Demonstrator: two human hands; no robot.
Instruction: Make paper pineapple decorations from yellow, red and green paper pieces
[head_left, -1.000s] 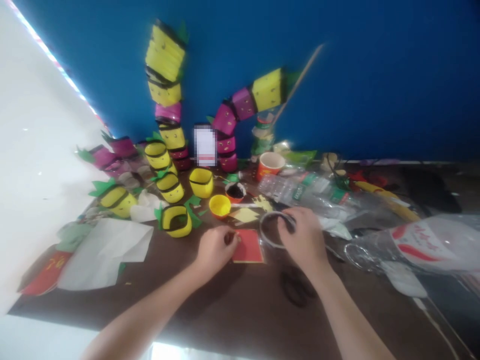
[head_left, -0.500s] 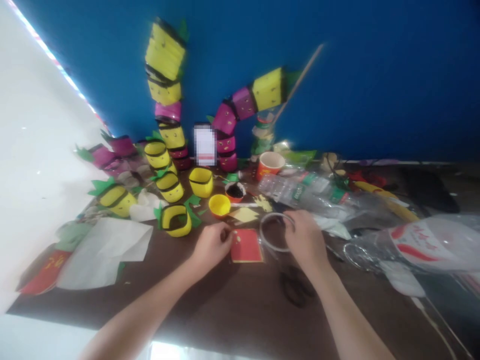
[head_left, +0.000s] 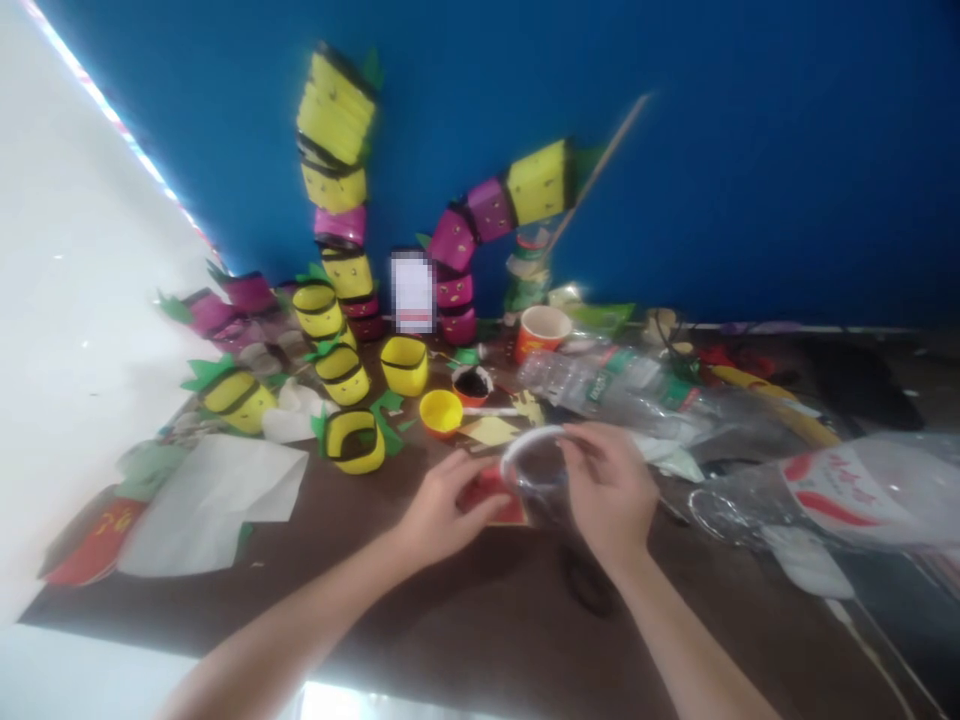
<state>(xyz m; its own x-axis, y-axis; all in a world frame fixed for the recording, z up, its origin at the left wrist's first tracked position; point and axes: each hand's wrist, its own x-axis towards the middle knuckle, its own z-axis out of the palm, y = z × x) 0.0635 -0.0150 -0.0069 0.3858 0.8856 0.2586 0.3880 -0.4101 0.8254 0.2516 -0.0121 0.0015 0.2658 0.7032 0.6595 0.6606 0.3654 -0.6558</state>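
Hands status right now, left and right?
Left hand: open, thumb and fingers apart at the red square; contact unclear.
Right hand: closed, holding the clear round piece by its rim.

The far wall (head_left: 750, 150) is deep blue; the table (head_left: 375, 630) dark brown; the tall far-left stack (head_left: 336, 187) mixes yellow and magenta sections, banded in black; the square (head_left: 511, 514) at centre shows red; the round piece (head_left: 513, 455) right of it has a whitish rim; a sheet (head_left: 214, 500) at near left is white; the label (head_left: 829, 485) on the right bottle (head_left: 926, 490) bears red swooshes.
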